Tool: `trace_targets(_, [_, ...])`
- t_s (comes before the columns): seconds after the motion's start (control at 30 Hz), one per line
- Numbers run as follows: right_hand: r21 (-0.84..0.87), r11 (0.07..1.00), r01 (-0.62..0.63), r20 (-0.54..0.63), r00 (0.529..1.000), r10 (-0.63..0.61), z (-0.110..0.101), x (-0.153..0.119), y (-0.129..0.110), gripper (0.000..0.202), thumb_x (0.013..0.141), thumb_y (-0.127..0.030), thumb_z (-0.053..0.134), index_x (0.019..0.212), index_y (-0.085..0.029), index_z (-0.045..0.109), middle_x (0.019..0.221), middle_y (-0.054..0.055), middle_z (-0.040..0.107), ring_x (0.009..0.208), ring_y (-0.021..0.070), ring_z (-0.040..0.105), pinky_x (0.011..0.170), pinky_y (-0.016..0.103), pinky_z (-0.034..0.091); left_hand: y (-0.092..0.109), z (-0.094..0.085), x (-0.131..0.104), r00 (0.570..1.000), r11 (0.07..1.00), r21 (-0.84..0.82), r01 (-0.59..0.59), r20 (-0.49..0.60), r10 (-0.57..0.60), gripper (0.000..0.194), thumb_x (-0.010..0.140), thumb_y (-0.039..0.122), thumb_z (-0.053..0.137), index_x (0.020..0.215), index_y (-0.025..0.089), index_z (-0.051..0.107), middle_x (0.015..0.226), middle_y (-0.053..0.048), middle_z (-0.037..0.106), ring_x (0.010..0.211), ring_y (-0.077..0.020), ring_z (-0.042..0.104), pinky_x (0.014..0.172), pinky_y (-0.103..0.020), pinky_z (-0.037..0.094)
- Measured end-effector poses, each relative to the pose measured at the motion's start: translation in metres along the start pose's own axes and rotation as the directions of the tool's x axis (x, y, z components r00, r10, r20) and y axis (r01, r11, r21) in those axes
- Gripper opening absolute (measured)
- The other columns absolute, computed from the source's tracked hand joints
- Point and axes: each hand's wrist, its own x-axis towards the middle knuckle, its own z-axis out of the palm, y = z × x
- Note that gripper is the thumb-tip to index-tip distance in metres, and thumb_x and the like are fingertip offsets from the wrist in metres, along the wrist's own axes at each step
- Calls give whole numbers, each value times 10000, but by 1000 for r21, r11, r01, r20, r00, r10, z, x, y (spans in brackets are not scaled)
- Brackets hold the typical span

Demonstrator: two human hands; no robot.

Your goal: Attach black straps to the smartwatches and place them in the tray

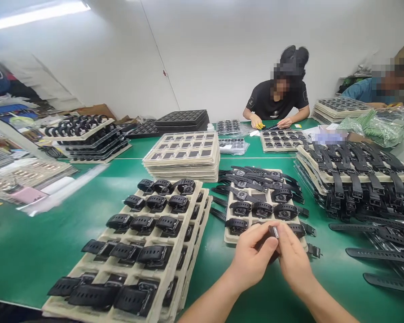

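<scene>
Both of my hands are closed around one smartwatch with a black strap, held over the near edge of a tray. My left hand grips it from the left, thumb on top. From the other side my right hand presses its fingers against it. Much of the watch is hidden by my fingers. Just beyond my hands, a cream tray holds several black smartwatches, some face down with their straps sticking out past the rim.
Stacked cream trays of strapped watches stand at left, with another tray stack behind. Watch-laden trays and loose black straps lie at right. Across the green table, a co-worker handles something small; another person sits farther right.
</scene>
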Motion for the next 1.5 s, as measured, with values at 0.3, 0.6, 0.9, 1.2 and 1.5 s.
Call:
trace_targets(0.3, [-10, 987, -163, 249, 955, 160, -25, 12, -21, 359, 909, -563, 676, 1086, -253, 710, 843, 2, 524, 667, 150, 478, 604, 262, 465, 3, -3, 4, 920, 856, -356, 374, 256, -295, 575, 864, 698, 621, 747, 136, 609, 566, 65, 360, 507, -63, 273, 483, -218, 218])
trace_targets(0.6, [135, 966, -223, 43, 975, 219, -25, 16, -37, 389, 802, -553, 789, 786, -184, 667, 616, -52, 421, 523, 111, 401, 491, 242, 369, -5, 6, 3, 821, 704, -428, 566, 370, -435, 577, 820, 692, 653, 894, 122, 710, 592, 20, 521, 496, -107, 510, 482, -210, 381])
trace_targets(0.9, [-10, 997, -80, 44, 996, 80, -33, 20, -39, 426, 903, -654, 628, 923, -229, 604, 647, -59, 456, 527, 119, 447, 474, 227, 426, -2, 12, -4, 793, 656, -450, 606, 401, -458, 554, 795, 676, 712, 902, 133, 692, 603, 19, 584, 467, -141, 620, 459, -217, 448])
trace_targets(1.2, [63, 976, -210, 2, 978, 210, -23, 16, -35, 465, 884, -617, 675, 722, -220, 491, 528, -92, 448, 337, 59, 366, 319, 179, 288, -16, 13, -6, 751, 629, -433, 646, 509, -422, 589, 801, 688, 705, 866, 103, 690, 606, -23, 614, 541, -154, 664, 534, -228, 525])
trace_targets(1.5, [74, 982, -176, -51, 982, 180, -19, 13, -38, 462, 912, -636, 639, 764, -232, 470, 512, -96, 500, 273, 61, 396, 272, 168, 278, -15, 15, -6, 740, 530, -533, 660, 583, -335, 513, 832, 612, 719, 857, 100, 703, 589, 22, 463, 483, -86, 463, 432, -257, 566])
